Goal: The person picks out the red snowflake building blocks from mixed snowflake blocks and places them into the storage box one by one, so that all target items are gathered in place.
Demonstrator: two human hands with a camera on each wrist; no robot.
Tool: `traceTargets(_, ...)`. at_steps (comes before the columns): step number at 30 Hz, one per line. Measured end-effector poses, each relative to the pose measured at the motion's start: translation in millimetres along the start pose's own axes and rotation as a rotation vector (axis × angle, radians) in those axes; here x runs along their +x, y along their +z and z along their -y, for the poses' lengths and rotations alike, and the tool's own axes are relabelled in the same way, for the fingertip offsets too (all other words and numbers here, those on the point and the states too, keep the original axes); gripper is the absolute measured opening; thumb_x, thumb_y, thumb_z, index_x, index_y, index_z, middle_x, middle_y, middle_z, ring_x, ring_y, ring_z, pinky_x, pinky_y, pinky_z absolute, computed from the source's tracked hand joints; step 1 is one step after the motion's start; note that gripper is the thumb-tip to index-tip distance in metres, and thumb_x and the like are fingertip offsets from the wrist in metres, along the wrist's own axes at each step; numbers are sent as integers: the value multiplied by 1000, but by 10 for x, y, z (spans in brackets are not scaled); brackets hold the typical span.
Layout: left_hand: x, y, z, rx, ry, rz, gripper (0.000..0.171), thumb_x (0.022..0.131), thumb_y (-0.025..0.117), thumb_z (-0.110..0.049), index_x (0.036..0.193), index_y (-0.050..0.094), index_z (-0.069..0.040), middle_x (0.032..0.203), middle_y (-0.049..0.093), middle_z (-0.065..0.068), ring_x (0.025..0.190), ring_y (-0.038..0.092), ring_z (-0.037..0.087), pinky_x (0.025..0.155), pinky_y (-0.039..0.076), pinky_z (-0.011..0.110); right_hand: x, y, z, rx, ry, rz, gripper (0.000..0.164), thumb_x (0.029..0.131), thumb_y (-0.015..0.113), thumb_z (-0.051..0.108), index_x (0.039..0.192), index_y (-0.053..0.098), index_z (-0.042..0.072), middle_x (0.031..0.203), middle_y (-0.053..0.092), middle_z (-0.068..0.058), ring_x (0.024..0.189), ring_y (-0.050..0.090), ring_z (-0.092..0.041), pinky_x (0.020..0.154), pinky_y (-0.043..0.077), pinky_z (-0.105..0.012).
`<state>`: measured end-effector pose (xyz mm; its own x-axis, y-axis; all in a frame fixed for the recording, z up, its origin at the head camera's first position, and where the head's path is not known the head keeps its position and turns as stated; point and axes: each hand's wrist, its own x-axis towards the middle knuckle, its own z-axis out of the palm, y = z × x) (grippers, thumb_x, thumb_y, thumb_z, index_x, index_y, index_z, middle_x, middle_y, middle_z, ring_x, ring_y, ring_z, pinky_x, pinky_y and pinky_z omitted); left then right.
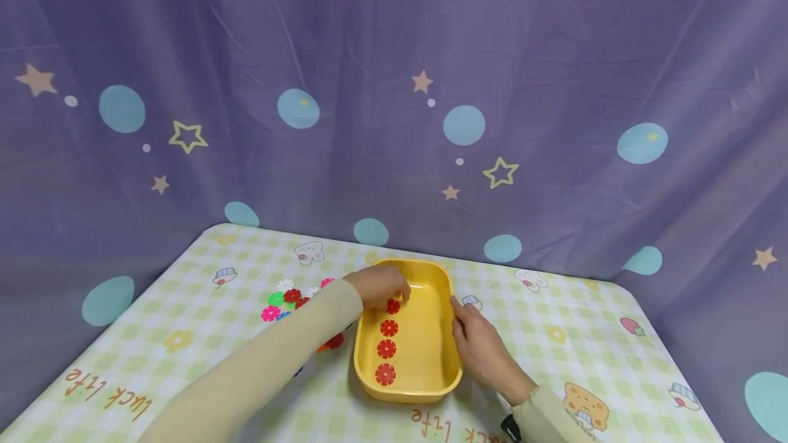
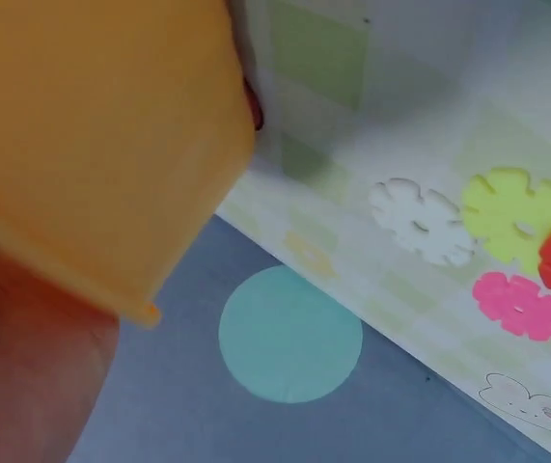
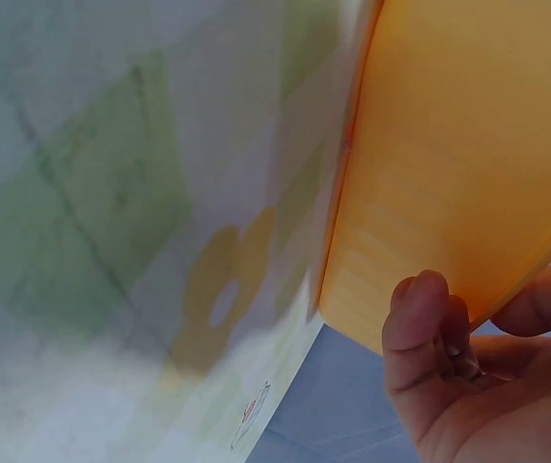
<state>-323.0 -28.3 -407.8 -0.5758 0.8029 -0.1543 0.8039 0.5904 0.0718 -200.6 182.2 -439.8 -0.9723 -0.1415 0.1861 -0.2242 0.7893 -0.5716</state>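
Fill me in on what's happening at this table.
A person's left hand is over the far left part of a yellow tray, fingertips at the farthest visible of four red flower-shaped pieces lined up inside; whether it pinches that one is unclear. The right hand holds the tray's right rim. More mixed-colour pieces lie left of the tray.

Yellow tray (image 1: 427, 340), red discs (image 1: 386, 348), green-checked cloth (image 1: 215, 333), starry purple curtain (image 1: 369, 33)

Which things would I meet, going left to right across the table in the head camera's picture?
Loose colorful flower-shaped pieces → column of red pieces in the yellow tray → right hand → orange cookie-like print → strawberry print.
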Motion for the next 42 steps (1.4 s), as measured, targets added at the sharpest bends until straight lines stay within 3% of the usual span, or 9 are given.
traceTargets(5, -145, -96, 59, -26, 23, -123, 28, 83, 73, -8, 109, 71, -17, 105, 62, -3, 97, 52, 14, 89, 44, 27, -16, -2, -8, 1, -20, -17, 43, 97, 49, 7, 138, 43, -3, 105, 56, -8, 83, 49, -15, 80, 47, -36)
traceTargets(9, -376, -203, 194, -32, 43, -254, 26, 83, 74, -12, 108, 70, -14, 103, 61, -1, 96, 51, 15, 87, 45, 29, -21, -13, -28, 1, -23, -29, 43, 97, 49, 5, 139, 43, -2, 109, 56, -9, 89, 51, -14, 85, 46, -38)
traceTargets(12, -575, -240, 332, -60, 7, -293, 25, 83, 74, -14, 108, 70, -14, 101, 61, -1, 94, 51, 15, 85, 46, 31, -24, -18, -56, -1, -22, -31, 43, 97, 49, 4, 139, 43, -2, 114, 56, -11, 95, 53, -17, 90, 45, -41)
traceTargets(17, -846, -124, 553, -134, -141, -211, 25, 83, 75, -19, 107, 69, -17, 100, 61, -1, 95, 52, 18, 86, 46, 32, -37, -23, -90, 15, 3, -24, 43, 97, 48, 5, 139, 43, -1, 113, 56, -10, 98, 54, -17, 92, 44, -41)
traceTargets(21, -991, 86, 678, -224, -271, -100, 28, 80, 77, -19, 107, 69, -17, 100, 61, -1, 97, 53, 19, 86, 47, 33, -38, -24, -106, 15, 12, -27, 43, 97, 49, 5, 139, 43, -1, 106, 56, -7, 88, 51, -15, 87, 46, -38)
traceTargets(24, -1075, 264, 743, -256, -325, -85, 31, 78, 78, -21, 108, 68, -17, 96, 58, -4, 92, 52, 17, 82, 48, 31, -35, -22, -103, 22, 8, -33, 42, 97, 49, 5, 139, 44, -1, 102, 56, -5, 84, 49, -14, 82, 46, -36)
traceTargets(28, -1139, 446, 784, -258, -356, -136, 34, 78, 78, -28, 108, 67, -17, 92, 53, -6, 87, 49, 12, 81, 46, 31, -28, -14, -82, 33, 1, -31, 43, 97, 49, 6, 139, 44, 0, 103, 56, -5, 84, 50, -14, 82, 46, -35)
traceTargets(33, -1123, 507, 787, -215, -363, -192, 33, 78, 78, -37, 102, 68, -16, 91, 51, -6, 83, 47, 11, 81, 46, 32, -19, -2, -48, 37, -1, -30, 43, 97, 50, 5, 139, 43, -1, 109, 57, -9, 90, 51, -15, 89, 46, -39)
traceTargets(42, -1090, 498, 801, -299, -389, -166, 26, 78, 78, -29, 96, 66, -16, 84, 50, -4, 76, 46, 12, 73, 46, 27, -6, 18, -18, 39, 3, -19, 43, 97, 49, 5, 139, 43, 0, 114, 56, -10, 96, 53, -17, 93, 44, -41)
